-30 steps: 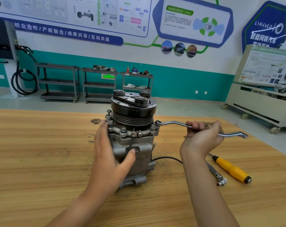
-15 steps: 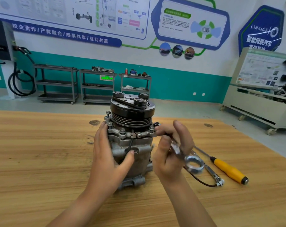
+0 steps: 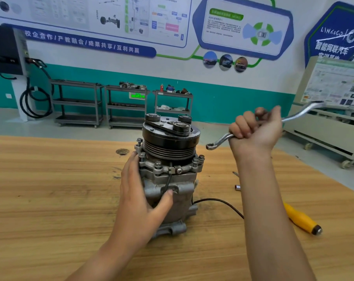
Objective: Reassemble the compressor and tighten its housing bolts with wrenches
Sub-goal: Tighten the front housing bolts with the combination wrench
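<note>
The grey metal compressor (image 3: pixel 172 179) stands upright on the wooden table (image 3: pixel 50 189), its black pulley on top and several housing bolts (image 3: pixel 158 165) around the flange. My left hand (image 3: pixel 139 199) rests against its left side, fingers straight, thumb across the front of the body. My right hand (image 3: pixel 255 130) grips a silver double ring wrench (image 3: pixel 218 141) by its middle, raised to the right of the pulley. The wrench's lower ring end hangs in the air, apart from the bolts.
A yellow-handled screwdriver (image 3: pixel 301 220) lies on the table at the right, with a small socket (image 3: pixel 237 187) beyond my right forearm. A black cable (image 3: pixel 218 201) runs from the compressor's base. A round hole (image 3: pixel 122 151) marks the table behind. Carts and shelves stand beyond the table.
My right hand has lifted the wrench off the right-side bolt, turned it over near the flange, and raised it up to the right. My left hand stays on the compressor.
</note>
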`<state>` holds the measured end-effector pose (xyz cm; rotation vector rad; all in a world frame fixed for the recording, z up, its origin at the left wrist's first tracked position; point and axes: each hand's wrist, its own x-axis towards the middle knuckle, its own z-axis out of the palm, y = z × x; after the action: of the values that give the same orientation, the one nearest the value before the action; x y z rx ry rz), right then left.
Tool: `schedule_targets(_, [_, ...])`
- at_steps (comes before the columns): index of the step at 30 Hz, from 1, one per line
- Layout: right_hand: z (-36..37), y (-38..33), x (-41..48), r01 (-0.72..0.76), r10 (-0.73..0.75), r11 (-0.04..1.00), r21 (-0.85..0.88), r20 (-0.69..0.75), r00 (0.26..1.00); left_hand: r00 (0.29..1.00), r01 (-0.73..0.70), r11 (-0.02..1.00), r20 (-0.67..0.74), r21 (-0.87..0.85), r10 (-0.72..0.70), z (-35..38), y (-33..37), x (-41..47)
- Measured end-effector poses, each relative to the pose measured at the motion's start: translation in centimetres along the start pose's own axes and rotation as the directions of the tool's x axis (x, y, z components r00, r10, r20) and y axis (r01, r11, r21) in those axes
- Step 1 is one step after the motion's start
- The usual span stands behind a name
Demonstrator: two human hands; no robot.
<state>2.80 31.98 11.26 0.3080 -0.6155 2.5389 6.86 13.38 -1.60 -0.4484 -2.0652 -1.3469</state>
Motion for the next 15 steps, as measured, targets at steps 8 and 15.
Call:
schedule_targets(8, [-2.9, 2.7, 3.0, -0.43, 0.43, 0.895, 0.119, 0.033, 0.902, 1.0, 0.015, 1.0, -0.003, -0.009, -0.015, 0.0, 0.4, 0.1])
schedule_targets(15, [-3.4, 3.8, 4.6, -0.658, 0.64, 0.752, 0.045, 0.193, 0.744, 1.0, 0.001, 1.0, -0.016, -0.005, -0.002, 0.0, 0.3, 0.1])
